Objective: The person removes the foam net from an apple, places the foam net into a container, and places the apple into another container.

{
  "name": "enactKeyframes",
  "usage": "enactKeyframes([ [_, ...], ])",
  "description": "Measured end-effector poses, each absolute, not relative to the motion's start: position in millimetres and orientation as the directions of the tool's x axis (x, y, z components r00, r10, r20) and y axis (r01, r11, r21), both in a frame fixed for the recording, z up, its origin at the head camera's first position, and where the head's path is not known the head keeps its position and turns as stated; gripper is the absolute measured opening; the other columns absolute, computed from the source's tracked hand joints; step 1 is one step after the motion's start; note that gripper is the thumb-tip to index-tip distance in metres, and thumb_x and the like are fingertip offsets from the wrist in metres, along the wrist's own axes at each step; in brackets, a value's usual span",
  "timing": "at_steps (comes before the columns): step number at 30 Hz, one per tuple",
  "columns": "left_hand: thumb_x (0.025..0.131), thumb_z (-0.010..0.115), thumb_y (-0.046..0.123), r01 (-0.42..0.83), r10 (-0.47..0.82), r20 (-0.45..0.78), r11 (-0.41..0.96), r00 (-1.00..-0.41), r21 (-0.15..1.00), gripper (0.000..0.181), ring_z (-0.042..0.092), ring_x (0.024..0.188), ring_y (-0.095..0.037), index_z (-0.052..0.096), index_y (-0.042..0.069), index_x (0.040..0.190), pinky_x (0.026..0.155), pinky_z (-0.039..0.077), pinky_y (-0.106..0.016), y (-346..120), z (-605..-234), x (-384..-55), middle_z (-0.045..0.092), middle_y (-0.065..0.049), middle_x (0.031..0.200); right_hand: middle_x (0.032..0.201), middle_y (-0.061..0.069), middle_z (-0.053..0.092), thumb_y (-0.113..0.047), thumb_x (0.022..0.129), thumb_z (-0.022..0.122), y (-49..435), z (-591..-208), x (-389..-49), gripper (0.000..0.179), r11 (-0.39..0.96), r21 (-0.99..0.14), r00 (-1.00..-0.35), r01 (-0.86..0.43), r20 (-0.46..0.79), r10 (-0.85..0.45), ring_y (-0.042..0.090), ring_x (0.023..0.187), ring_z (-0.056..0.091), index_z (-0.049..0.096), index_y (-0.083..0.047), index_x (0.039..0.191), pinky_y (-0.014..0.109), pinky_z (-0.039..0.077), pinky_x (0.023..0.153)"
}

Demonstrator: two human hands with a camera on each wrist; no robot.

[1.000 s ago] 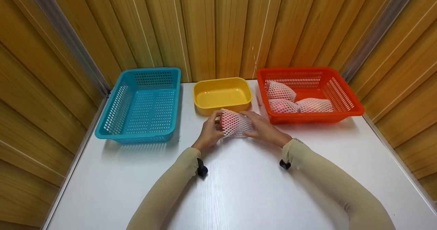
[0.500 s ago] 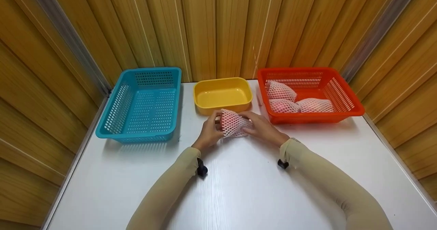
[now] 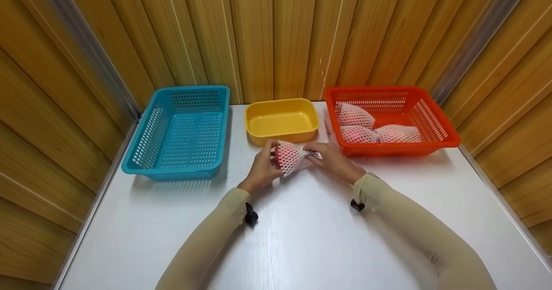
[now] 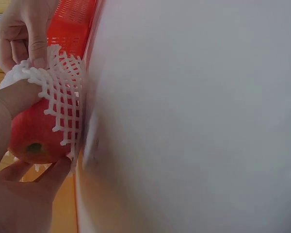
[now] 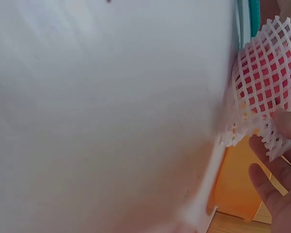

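Note:
A red apple (image 4: 31, 128) sits partly inside a white foam net sleeve (image 3: 292, 157), low over the table in front of the yellow bin. My left hand (image 3: 264, 168) grips the apple, its fingers and thumb curled round the bare end and the net's rim. In the left wrist view a dimpled end of the fruit pokes out of the net. My right hand (image 3: 331, 160) pinches the gathered loose end of the sleeve between thumb and fingers. Through the mesh, red skin shows in the right wrist view, where the sleeve (image 5: 269, 82) flares at its free edge.
Behind the hands stands a yellow bin (image 3: 282, 135). An orange-red basket (image 3: 440, 143) at the right holds several net-wrapped fruits (image 3: 355, 115). To the left is a blue-green basket (image 3: 172, 171). Wood-patterned walls enclose the white table (image 3: 297, 238).
My right fingers have closed on the sleeve's loose end and bunched it together. The apple and my left hand have shifted slightly left and towards me.

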State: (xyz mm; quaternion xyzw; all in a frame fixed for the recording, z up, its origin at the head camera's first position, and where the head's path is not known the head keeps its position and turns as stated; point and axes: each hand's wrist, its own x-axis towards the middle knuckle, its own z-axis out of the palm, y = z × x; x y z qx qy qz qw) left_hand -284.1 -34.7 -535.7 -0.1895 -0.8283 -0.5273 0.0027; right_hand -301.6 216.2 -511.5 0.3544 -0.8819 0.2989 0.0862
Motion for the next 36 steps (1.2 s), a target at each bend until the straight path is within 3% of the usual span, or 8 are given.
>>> enactKeyframes([
  [10,0.078,0.09,0.014,0.373,0.294,0.254,0.489,-0.921,0.789,0.08,0.051,0.129,-0.028,0.044,0.012,0.143,0.108,0.048,-0.042,-51.7,-534.2,-275.0,0.051,-0.011,0.14,0.108,0.005,0.076,-0.009,0.093,0.076,218.3,-503.7,-302.8,0.021,0.603,-0.399,-0.723,-0.691,0.393,-0.568,0.022,0.101,0.071,0.074,-0.008,0.114,0.047,0.045,0.11],
  [14,0.08,0.09,0.02,0.34,0.278,0.222,0.516,-0.935,0.786,0.083,0.05,0.129,-0.032,0.044,0.012,0.148,0.106,0.05,-0.045,-62.0,-533.2,-268.4,0.048,-0.013,0.141,0.103,0.006,0.077,-0.008,0.092,0.078,215.5,-499.2,-301.1,0.018,0.613,-0.358,-0.708,-0.705,0.409,-0.575,0.025,0.1,0.072,0.075,-0.007,0.11,0.059,0.025,0.12],
  [19,0.079,0.09,0.023,0.312,0.25,0.205,0.538,-0.946,0.783,0.083,0.052,0.126,-0.032,0.046,0.012,0.148,0.104,0.051,-0.047,-72.1,-534.0,-261.1,0.052,-0.013,0.138,0.104,0.004,0.078,-0.012,0.091,0.079,212.8,-491.6,-300.4,0.02,0.664,-0.313,-0.728,-0.679,0.406,-0.553,0.042,0.133,0.054,0.077,-0.01,0.11,0.07,0.006,0.12],
  [21,0.078,0.091,0.021,0.298,0.237,0.199,0.533,-0.951,0.792,0.084,0.052,0.127,-0.031,0.046,0.011,0.148,0.105,0.05,-0.047,-75.1,-535.2,-258.2,0.054,-0.012,0.138,0.108,0.003,0.078,-0.014,0.092,0.079,211.7,-488.8,-301.5,0.022,0.673,-0.316,-0.738,-0.669,0.396,-0.547,0.042,0.136,0.052,0.077,-0.01,0.113,0.066,0.01,0.121],
  [24,0.077,0.091,0.018,0.285,0.218,0.198,0.521,-0.956,0.805,0.085,0.052,0.129,-0.031,0.045,0.006,0.147,0.108,0.048,-0.047,-79.7,-537.4,-253.9,0.056,-0.012,0.14,0.115,0.005,0.076,-0.014,0.093,0.078,209.6,-484.5,-304.4,0.028,0.646,-0.357,-0.737,-0.675,0.379,-0.56,0.032,0.124,0.064,0.075,-0.009,0.12,0.06,0.012,0.123],
  [27,0.076,0.091,0.017,0.286,0.203,0.209,0.517,-0.957,0.807,0.083,0.054,0.128,-0.031,0.046,0.003,0.144,0.108,0.048,-0.047,-85.1,-539.0,-250.3,0.057,-0.013,0.14,0.118,0.007,0.075,-0.008,0.092,0.077,207.6,-479.1,-309.1,0.03,0.592,-0.402,-0.716,-0.698,0.394,-0.576,0.027,0.114,0.07,0.073,-0.006,0.122,0.053,0.029,0.12],
  [31,0.076,0.092,0.017,0.3,0.197,0.229,0.523,-0.953,0.798,0.077,0.057,0.124,-0.031,0.049,0.004,0.139,0.106,0.049,-0.047,-92.3,-538.8,-247.5,0.061,-0.013,0.135,0.118,0.012,0.074,0.0,0.093,0.074,204.7,-468.6,-315.1,0.031,0.547,-0.431,-0.696,-0.717,0.42,-0.582,0.028,0.108,0.073,0.069,-0.002,0.124,0.043,0.055,0.099],
  [36,0.078,0.092,0.02,0.288,0.211,0.204,0.537,-0.956,0.793,0.075,0.057,0.123,-0.031,0.05,0.007,0.139,0.107,0.048,-0.048,-97.4,-536.3,-246.9,0.062,-0.012,0.134,0.12,0.014,0.073,-0.002,0.094,0.072,201.0,-455.5,-319.2,0.036,0.55,-0.457,-0.713,-0.699,0.395,-0.579,0.031,0.106,0.073,0.065,-0.004,0.13,0.042,0.058,0.092],
])
